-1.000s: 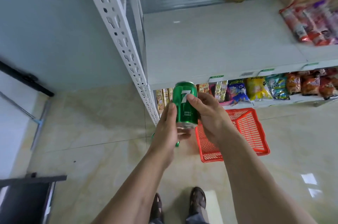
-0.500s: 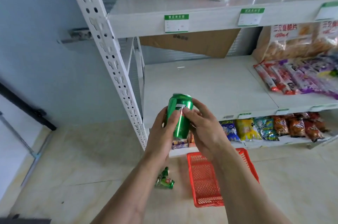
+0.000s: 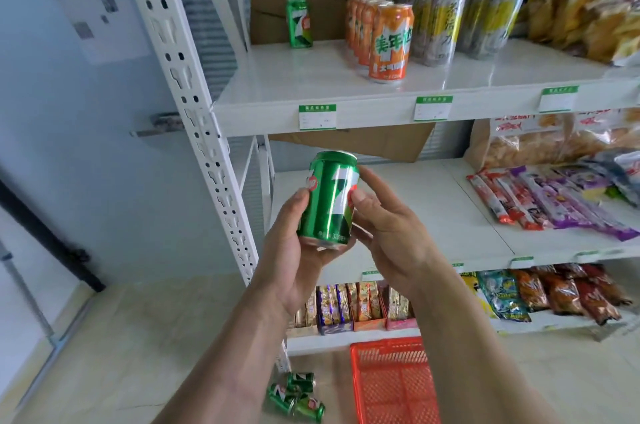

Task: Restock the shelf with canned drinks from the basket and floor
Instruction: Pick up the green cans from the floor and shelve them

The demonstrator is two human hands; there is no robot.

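A: Head view is showing both hands up in front of the rack. The left hand (image 3: 294,250) is cupping the green can (image 3: 330,200) from below and from its left side, fingers curled round its base. The right hand (image 3: 384,226) is pressing thumb and fingertips against the can's right side, so the can is being held upright between the two, in the air, level with the middle shelf (image 3: 415,215).

B: How far along is the restocking looking?

A: Early, I'd judge. One matching green can (image 3: 299,23) is standing at the far left of the upper shelf (image 3: 311,77), beside a row of orange cans (image 3: 389,44) and the tall silver ones (image 3: 440,18). Plenty of bare shelf is lying in front of it. Down on the floor, near the rack's left post (image 3: 194,118), a cluster of green cans (image 3: 298,396) is lying on its side, waiting. The held can is not yet placed.

B: And the basket?

A: The red basket (image 3: 391,385) is sitting on the floor just right of those cans. The part showing looks empty, but the right forearm is covering its right side and the frame is cutting off its near end, so I cannot tell whether anything is left in it.

B: Anything else unclear?

A: The floor cans are overlapping, three or four, hard to count. The price labels are blurring beyond reading, and the snack packs at far right are running out of frame.
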